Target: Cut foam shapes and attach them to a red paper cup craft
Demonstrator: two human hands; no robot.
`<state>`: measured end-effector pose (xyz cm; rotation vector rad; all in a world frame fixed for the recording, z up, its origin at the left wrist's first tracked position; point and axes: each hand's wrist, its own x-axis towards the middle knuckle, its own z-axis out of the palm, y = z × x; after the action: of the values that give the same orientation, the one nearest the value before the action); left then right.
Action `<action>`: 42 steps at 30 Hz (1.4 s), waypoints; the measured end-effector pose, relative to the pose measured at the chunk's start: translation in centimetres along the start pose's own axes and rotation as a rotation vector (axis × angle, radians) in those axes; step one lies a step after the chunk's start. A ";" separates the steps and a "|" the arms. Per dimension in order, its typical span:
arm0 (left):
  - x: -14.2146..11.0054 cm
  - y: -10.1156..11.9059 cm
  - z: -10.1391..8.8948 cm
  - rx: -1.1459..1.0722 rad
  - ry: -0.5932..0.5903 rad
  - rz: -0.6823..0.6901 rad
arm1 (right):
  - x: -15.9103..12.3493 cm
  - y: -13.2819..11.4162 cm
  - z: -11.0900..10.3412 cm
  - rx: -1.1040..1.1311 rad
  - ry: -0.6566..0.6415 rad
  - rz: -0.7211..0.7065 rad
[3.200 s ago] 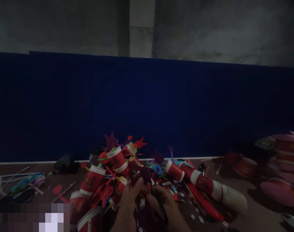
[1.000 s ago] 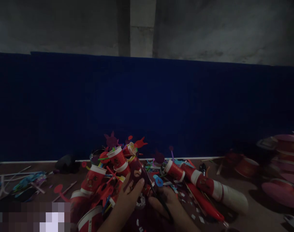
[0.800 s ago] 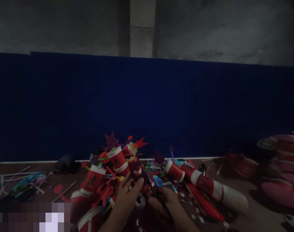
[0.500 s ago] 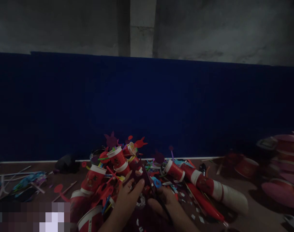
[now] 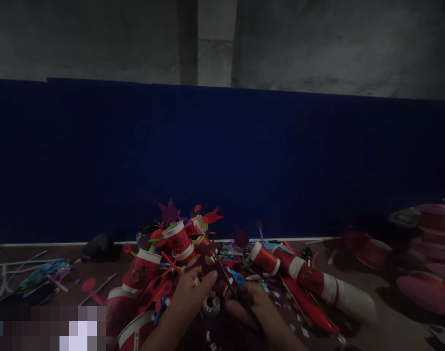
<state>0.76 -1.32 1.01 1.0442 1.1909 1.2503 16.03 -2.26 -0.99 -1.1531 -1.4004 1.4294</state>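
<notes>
Near the table's middle, my left hand (image 5: pixel 191 295) pinches a dark maroon sheet of paper (image 5: pixel 206 258) between thumb and fingers. Black-handled scissors (image 5: pixel 227 277) are gripped in my right hand (image 5: pixel 252 301), their blades pointing up and left beside the sheet's right edge. Whether the blades touch the paper is too dark to tell. Below and between both hands lies a roll of tape (image 5: pixel 211 304). Red paper cups (image 5: pixel 141 273) with straws and cut-out shapes are heaped just left of my left hand. A blue round cut-out (image 5: pixel 238 278) lies behind the scissors.
A long stack of nested cups (image 5: pixel 319 282) lies to the right, beside a red plastic bag (image 5: pixel 310 307). White paper scraps (image 5: pixel 305 332) are scattered there. Pink-and-red items (image 5: pixel 427 287) stand far right. A blue partition (image 5: pixel 222 161) rises behind the table. Straws (image 5: pixel 23 265) lie left.
The maroon paper has shifted and turned slightly in my left hand. My left hand has moved a little left, and the scissor blades now show more clearly beside the sheet.
</notes>
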 end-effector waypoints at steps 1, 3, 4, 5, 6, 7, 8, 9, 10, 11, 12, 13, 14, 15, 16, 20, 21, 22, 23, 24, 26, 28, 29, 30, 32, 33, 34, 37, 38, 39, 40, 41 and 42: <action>0.0 0.1 0.0 -0.003 0.000 0.009 | 0.0 0.0 0.1 0.003 0.012 0.006; 0.0 0.1 0.2 -0.032 0.015 0.014 | -0.1 0.0 0.2 0.041 0.048 0.014; -0.1 0.0 0.3 -0.048 0.018 0.011 | -0.2 0.1 0.3 0.069 0.068 0.011; -0.2 -0.1 0.5 -0.061 0.015 0.011 | -0.2 0.2 0.4 0.097 0.091 0.003; -0.2 -0.2 0.6 -0.066 0.002 0.018 | -0.2 0.3 0.5 0.115 0.103 -0.004; -0.4 -0.4 0.8 -0.065 -0.021 0.033 | -0.2 0.4 0.5 0.123 0.103 -0.003; -0.5 -0.5 0.9 -0.058 -0.049 0.054 | -0.2 0.5 0.6 0.128 0.099 0.000; -0.5 -0.7 0.9 -0.052 -0.069 0.073 | -0.2 0.5 0.6 0.129 0.091 0.002; -0.6 -0.8 0.9 -0.045 -0.083 0.088 | -0.2 0.5 0.6 0.126 0.071 0.008; -0.6 -0.9 0.9 -0.039 -0.094 0.096 | -0.2 0.4 0.6 0.124 0.057 0.009; -0.6 -0.9 0.8 -0.031 -0.110 0.100 | -0.3 0.2 0.6 0.124 0.048 0.005; -0.5 -1.0 0.7 -0.025 -0.131 0.102 | -0.3 0.1 0.6 0.125 0.042 -0.002; -0.4 -1.0 0.6 -0.020 -0.159 0.105 | -0.4 -0.1 0.6 0.128 0.039 -0.006; -0.3 -1.0 0.4 -0.017 -0.193 0.108 | -0.5 -0.2 0.6 0.136 0.039 -0.007; -0.2 -1.0 0.3 -0.017 -0.226 0.108 | -0.5 -0.3 0.5 0.150 0.042 -0.007; -0.1 -0.9 0.1 -0.047 -0.221 0.074 | -0.6 -0.2 0.5 0.217 0.022 -0.003; -0.1 -1.0 0.2 -0.057 -0.190 0.061 | -0.5 -0.2 0.5 0.217 0.017 -0.001; -0.1 -1.0 0.3 -0.069 -0.158 0.048 | -0.5 -0.3 0.5 0.205 0.015 0.001; -0.1 -1.0 0.4 -0.081 -0.125 0.036 | -0.5 -0.4 0.6 0.185 0.020 0.005; 0.0 -1.1 0.4 -0.091 -0.099 0.028 | -0.5 -0.5 0.6 0.161 0.029 0.011; 0.0 -1.1 0.5 -0.105 -0.081 0.021 | -0.5 -0.8 0.7 0.116 0.040 0.027; 0.0 -1.0 0.5 -0.113 -0.105 0.018 | -0.5 -1.0 0.7 0.087 0.048 0.035; 0.0 -0.9 0.4 -0.114 -0.123 0.014 | -0.5 -1.0 0.6 0.080 0.042 0.034; 0.0 -0.8 0.3 -0.112 -0.139 0.011 | -0.5 -0.9 0.5 0.074 0.034 0.030; 0.0 -0.5 0.0 -0.098 -0.154 0.012 | -0.3 -0.5 0.3 0.052 0.025 0.029; 0.0 -0.5 -0.1 -0.086 -0.158 0.017 | -0.2 -0.3 0.2 0.038 0.027 0.030; 0.0 -0.4 -0.3 -0.072 -0.158 0.023 | 0.0 0.0 0.2 0.026 0.038 0.028; 0.1 -0.5 -0.5 -0.038 -0.149 0.023 | 0.3 0.7 0.1 0.007 0.071 0.025; 0.1 -0.5 -0.5 -0.030 -0.141 0.022 | 0.3 0.7 0.1 0.002 0.066 0.028; 0.1 -0.5 -0.5 -0.023 -0.131 0.028 | 0.3 0.7 0.1 -0.005 0.053 0.033; 0.1 -0.5 -0.4 -0.018 -0.126 0.041 | 0.2 0.6 0.1 -0.009 0.038 0.040; 0.0 -0.5 -0.3 -0.015 -0.124 0.059 | 0.1 0.4 0.1 -0.012 0.026 0.047; 0.0 -0.4 -0.2 -0.013 -0.119 0.079 | 0.0 0.2 0.1 -0.011 0.021 0.053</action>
<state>0.62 -1.38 0.60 1.1490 1.0582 1.2371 15.99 -2.28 -1.24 -1.2167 -1.3738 1.4439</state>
